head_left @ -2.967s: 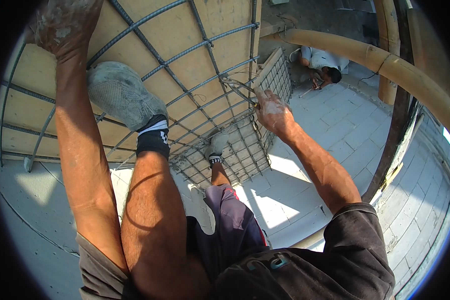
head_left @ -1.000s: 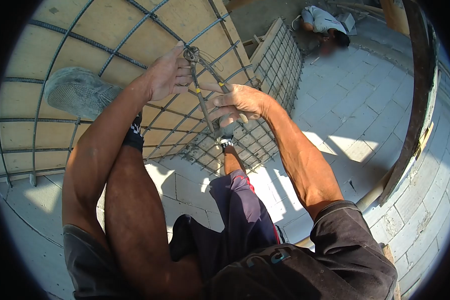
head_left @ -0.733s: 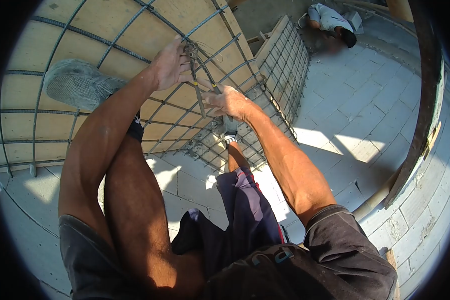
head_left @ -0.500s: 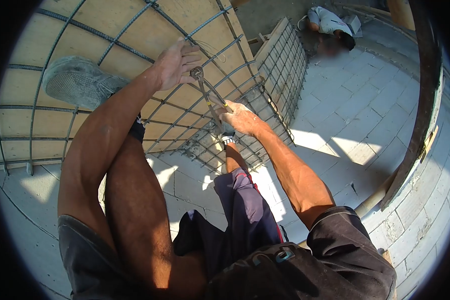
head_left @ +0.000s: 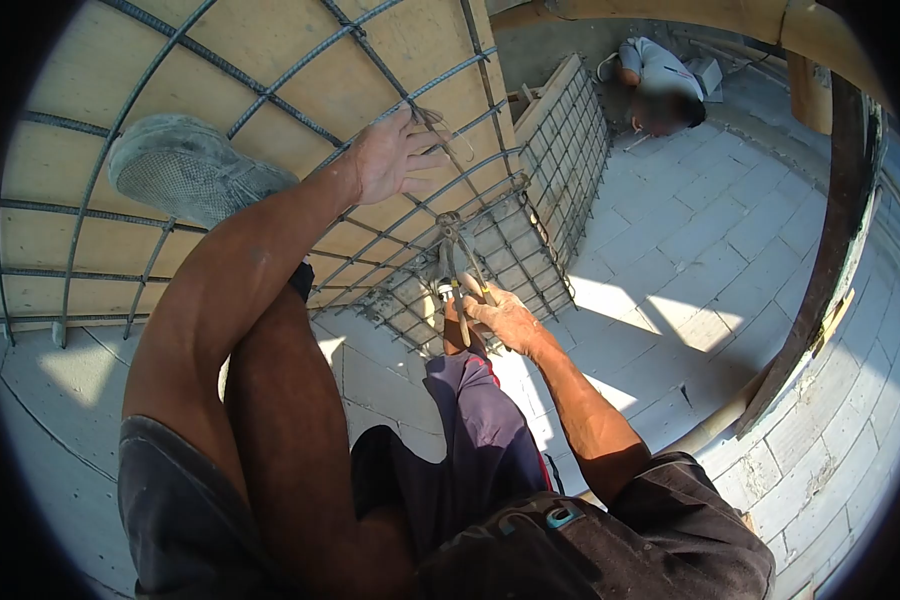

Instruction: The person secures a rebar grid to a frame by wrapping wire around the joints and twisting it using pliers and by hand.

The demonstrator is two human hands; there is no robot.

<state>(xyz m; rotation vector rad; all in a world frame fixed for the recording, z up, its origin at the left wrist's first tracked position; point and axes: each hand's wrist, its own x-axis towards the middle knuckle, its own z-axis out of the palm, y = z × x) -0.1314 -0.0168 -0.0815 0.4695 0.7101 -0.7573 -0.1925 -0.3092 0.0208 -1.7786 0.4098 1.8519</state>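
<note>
My left hand [head_left: 394, 162] is held up with its fingers spread against the rebar mesh [head_left: 270, 95]. Close to its fingertips a thin loop of tie wire [head_left: 450, 135] hangs at a bar crossing. Lower and to the right, my right hand [head_left: 510, 320] is wrapped round the handles of a pair of pincers [head_left: 459, 285], whose head points up and away from me. The pincers' jaws are apart from the wire. Whether the jaws are open is too small to tell.
Plywood panels [head_left: 155, 85] back the mesh, and my shoe [head_left: 195, 165] is propped on the bars. A second mesh [head_left: 570, 140] stands beyond. Another person [head_left: 665, 85] crouches at the far right. Pale blocks [head_left: 690, 220] pave the floor; a curved dark beam [head_left: 840, 230] rises at right.
My right hand has drawn the pincers down and back, away from my left hand. My left hand has shifted slightly right and down, its fingers spreading. The view has shifted a little.
</note>
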